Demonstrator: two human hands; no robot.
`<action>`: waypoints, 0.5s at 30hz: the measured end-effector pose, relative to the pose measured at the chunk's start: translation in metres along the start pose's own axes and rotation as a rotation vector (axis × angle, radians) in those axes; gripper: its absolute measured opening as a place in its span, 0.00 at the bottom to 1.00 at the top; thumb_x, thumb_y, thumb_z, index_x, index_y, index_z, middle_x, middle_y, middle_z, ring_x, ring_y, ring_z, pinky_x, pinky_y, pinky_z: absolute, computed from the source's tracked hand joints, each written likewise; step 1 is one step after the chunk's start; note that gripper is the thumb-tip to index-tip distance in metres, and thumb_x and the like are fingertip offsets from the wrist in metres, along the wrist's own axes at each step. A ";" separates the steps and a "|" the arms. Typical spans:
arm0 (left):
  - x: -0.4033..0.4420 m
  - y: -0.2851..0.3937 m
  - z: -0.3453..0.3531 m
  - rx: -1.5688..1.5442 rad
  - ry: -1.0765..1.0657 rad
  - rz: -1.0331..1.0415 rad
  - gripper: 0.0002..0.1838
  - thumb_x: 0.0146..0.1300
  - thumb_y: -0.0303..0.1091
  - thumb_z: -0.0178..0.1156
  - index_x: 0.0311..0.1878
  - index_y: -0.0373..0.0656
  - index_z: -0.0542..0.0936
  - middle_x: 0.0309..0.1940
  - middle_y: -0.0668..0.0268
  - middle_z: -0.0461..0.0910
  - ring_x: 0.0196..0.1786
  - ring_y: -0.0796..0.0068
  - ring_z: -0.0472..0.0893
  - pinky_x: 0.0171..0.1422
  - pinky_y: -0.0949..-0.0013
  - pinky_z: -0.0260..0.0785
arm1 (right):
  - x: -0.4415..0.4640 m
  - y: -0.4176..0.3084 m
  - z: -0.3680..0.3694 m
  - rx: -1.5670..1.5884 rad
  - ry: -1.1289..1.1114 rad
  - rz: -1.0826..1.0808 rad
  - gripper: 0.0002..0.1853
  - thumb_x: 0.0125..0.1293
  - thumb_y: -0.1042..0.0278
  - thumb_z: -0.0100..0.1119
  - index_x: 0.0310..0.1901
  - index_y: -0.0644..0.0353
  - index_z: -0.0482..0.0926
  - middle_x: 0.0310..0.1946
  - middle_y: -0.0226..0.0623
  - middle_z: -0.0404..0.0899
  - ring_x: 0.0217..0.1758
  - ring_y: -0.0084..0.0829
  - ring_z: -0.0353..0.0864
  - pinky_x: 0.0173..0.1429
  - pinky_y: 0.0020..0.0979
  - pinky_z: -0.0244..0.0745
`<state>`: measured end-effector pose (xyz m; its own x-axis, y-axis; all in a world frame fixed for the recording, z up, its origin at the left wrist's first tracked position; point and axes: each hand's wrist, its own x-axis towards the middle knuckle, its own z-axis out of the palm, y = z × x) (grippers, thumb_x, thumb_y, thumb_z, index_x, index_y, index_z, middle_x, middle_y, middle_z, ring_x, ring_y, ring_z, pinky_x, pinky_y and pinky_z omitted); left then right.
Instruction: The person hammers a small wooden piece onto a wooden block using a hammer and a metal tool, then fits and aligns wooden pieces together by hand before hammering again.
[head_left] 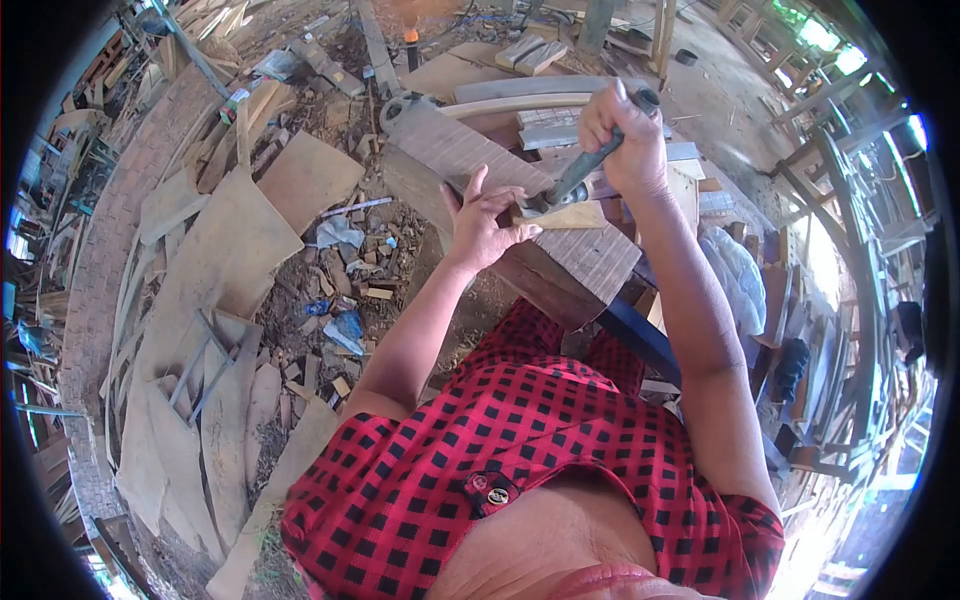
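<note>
Left hand [485, 225] and right hand [630, 140], one pair, both held over a thick beam [470, 145]: the right is wrapped closed around the upper handle of a hand tool [590, 167]; the left is partly curled, fingers parted, thumb set at the end of a pale wood piece [575, 216], though whether that piece is pinched or merely steadied cannot be told. Hazards, as judged, by descending size of item: the beam could be rocked by a hard push, its support below the hands being largely hidden; the tool could be deflected off the pale wood and carried into the left fingertips, these being placed just beside its lower metal end; the pale piece could be shifted or split, should too light a hold be kept by the left hand or the tool be turned askew. Locations, likewise ordered: the beam is extended beneath both hands, its far end beyond the left hand, its near end on the wearer's side of both; the tool is slanted from the right fist down toward the left fingertips; the pale piece is seemingly laid on the beam's top, beside the left thumb and apart from the right hand; wood scraps [350, 275] are strewn on the ground leftward of the left hand.
</note>
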<state>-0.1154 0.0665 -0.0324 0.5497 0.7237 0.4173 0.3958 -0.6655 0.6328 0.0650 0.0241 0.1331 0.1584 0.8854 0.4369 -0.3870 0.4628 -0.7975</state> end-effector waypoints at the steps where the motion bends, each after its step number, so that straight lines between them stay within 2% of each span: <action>1: 0.001 0.001 -0.001 0.001 0.004 0.005 0.32 0.47 0.57 0.71 0.53 0.52 0.81 0.53 0.77 0.81 0.77 0.59 0.50 0.70 0.30 0.13 | -0.001 0.000 0.002 -0.001 -0.003 -0.005 0.15 0.66 0.64 0.58 0.24 0.58 0.68 0.15 0.27 0.61 0.18 0.22 0.61 0.25 0.27 0.59; 4: 0.001 0.000 0.003 -0.012 0.010 -0.011 0.31 0.46 0.57 0.71 0.53 0.52 0.82 0.54 0.77 0.80 0.77 0.59 0.50 0.70 0.30 0.12 | -0.006 0.000 0.013 -0.088 0.013 -0.027 0.19 0.67 0.60 0.57 0.21 0.57 0.64 0.15 0.27 0.61 0.18 0.22 0.60 0.25 0.26 0.58; 6: 0.001 -0.004 0.007 -0.025 0.017 -0.012 0.25 0.48 0.55 0.72 0.48 0.55 0.84 0.55 0.76 0.80 0.77 0.61 0.48 0.72 0.37 0.09 | -0.016 0.001 0.030 -0.402 0.019 -0.014 0.18 0.67 0.63 0.58 0.21 0.57 0.67 0.15 0.26 0.63 0.18 0.22 0.62 0.24 0.26 0.58; 7: 0.002 -0.002 0.004 -0.022 0.009 -0.014 0.25 0.48 0.55 0.72 0.48 0.55 0.84 0.55 0.76 0.80 0.77 0.61 0.48 0.72 0.37 0.09 | -0.019 0.003 0.043 -0.394 0.020 -0.020 0.20 0.61 0.58 0.68 0.18 0.55 0.70 0.14 0.22 0.69 0.16 0.15 0.66 0.22 0.23 0.61; 10: 0.002 0.002 0.003 -0.037 0.005 -0.024 0.24 0.48 0.54 0.72 0.47 0.54 0.85 0.55 0.75 0.80 0.77 0.59 0.49 0.72 0.36 0.11 | -0.020 0.001 0.049 -0.461 0.015 0.025 0.18 0.60 0.60 0.68 0.18 0.55 0.71 0.14 0.22 0.70 0.17 0.14 0.66 0.22 0.22 0.60; 13: 0.002 -0.001 0.005 -0.048 -0.007 0.008 0.25 0.48 0.53 0.72 0.48 0.54 0.84 0.55 0.74 0.80 0.77 0.59 0.49 0.73 0.36 0.12 | -0.013 0.001 0.028 -0.371 -0.027 0.019 0.18 0.63 0.61 0.65 0.19 0.55 0.70 0.14 0.23 0.67 0.17 0.16 0.65 0.23 0.24 0.60; 15: 0.002 0.008 0.001 -0.055 0.003 -0.032 0.25 0.48 0.53 0.72 0.49 0.55 0.83 0.55 0.74 0.80 0.77 0.59 0.49 0.72 0.36 0.12 | -0.006 -0.006 -0.005 0.043 0.026 -0.047 0.17 0.64 0.63 0.63 0.20 0.55 0.69 0.14 0.23 0.63 0.17 0.19 0.63 0.23 0.26 0.59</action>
<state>-0.1105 0.0627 -0.0271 0.5356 0.7447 0.3982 0.3715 -0.6312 0.6808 0.0708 0.0165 0.1330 0.2007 0.8640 0.4618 -0.4176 0.5018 -0.7575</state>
